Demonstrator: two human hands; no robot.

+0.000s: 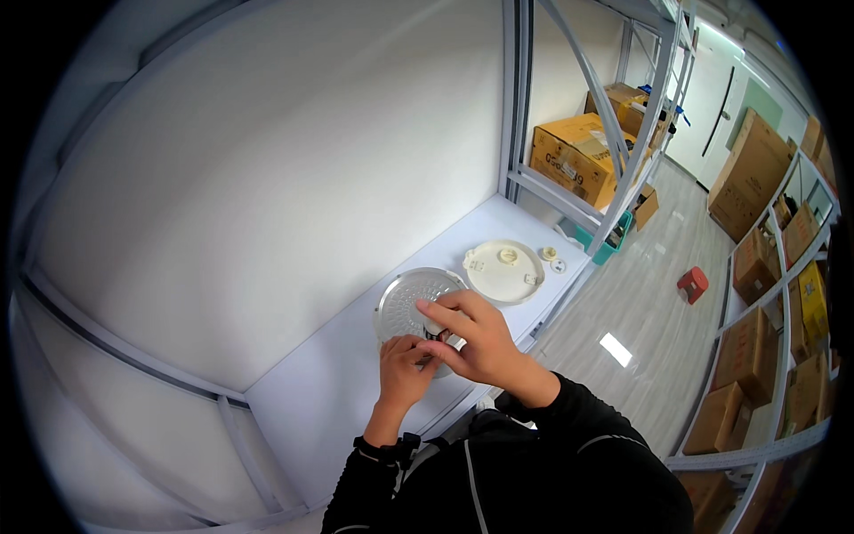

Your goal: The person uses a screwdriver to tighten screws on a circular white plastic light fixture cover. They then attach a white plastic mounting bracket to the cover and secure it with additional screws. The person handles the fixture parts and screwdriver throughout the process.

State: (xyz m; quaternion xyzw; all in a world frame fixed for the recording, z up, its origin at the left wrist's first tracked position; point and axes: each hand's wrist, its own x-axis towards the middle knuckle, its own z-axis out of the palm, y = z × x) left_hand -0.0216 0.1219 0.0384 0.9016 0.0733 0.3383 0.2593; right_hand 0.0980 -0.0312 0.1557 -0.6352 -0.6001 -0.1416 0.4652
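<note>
My right hand (487, 343) curls thumb and fingers around a small white-and-dark part (435, 330), mostly covered by the fingers. Close beside it, my left hand (403, 372) has its fingers pressed together at the same spot; what lies between them is hidden. Both hands are over the near side of a round silver metal disc (405, 292) with a pattern of small marks or holes. To its right lies a round cream-white cover (487, 277) with a raised ring near its far edge and small fittings at its sides.
A small cream ring-shaped piece (549, 254) and a small round white piece (559, 266) sit by the right end of the white table (307, 392). Metal posts and a shelf with cardboard boxes (574, 160) stand beyond. On the floor are a teal bin (614, 249) and a red stool (692, 284).
</note>
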